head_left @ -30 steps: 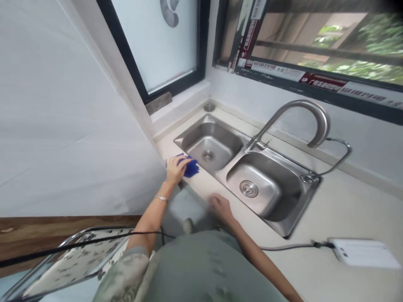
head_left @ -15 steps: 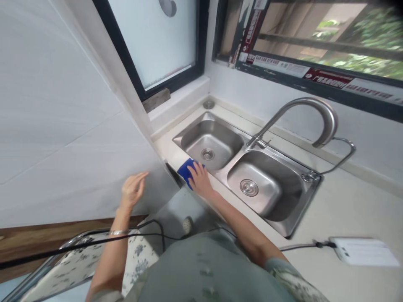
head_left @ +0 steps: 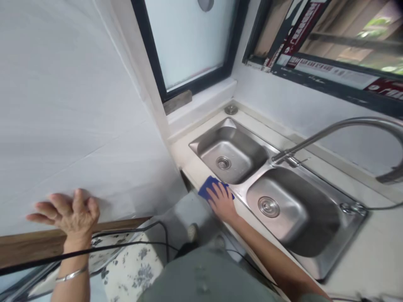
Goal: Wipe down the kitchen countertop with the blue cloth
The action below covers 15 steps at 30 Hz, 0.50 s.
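Blue cloth, one piece, lies at the counter's front edge under my right hand, fingers spread flat over it. My left hand is spread wide at the white wall; whether it touches, I cannot tell. One bracelet circles that wrist. Beyond the cloth are two basins with two drains, one faucet at the sink's back edge, and one metal disc in the counter's far left corner.

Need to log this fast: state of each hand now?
Left hand: open, spread at the white wall.
Right hand: open, laid over the blue cloth on the counter.
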Each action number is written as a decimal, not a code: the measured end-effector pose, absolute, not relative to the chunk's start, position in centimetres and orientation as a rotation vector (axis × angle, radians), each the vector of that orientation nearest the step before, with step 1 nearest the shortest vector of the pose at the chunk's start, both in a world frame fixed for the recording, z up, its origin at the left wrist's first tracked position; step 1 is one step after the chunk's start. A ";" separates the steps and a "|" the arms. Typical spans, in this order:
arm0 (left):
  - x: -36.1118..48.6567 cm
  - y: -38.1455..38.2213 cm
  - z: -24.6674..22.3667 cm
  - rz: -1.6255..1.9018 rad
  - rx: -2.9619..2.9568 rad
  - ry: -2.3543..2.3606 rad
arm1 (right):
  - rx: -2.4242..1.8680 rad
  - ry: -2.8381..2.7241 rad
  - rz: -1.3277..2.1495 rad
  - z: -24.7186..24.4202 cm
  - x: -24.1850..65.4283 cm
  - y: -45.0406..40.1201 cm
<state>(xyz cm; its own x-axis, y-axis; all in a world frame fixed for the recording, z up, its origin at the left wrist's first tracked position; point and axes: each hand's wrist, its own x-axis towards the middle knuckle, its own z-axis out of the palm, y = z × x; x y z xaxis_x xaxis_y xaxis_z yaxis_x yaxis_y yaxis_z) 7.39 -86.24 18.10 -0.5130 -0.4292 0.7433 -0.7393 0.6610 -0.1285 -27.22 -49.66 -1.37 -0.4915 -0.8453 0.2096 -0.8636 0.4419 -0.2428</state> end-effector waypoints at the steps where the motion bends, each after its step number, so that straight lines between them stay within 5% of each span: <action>1: 7.3 -86.5 17.9 0.602 0.890 -2.168 | 1.538 -2.624 0.511 -1.4 -27.8 -51.5; 15: 8.1 -85.6 18.0 0.629 1.043 -2.184 | 1.725 -2.658 0.562 -0.9 -39.5 -77.9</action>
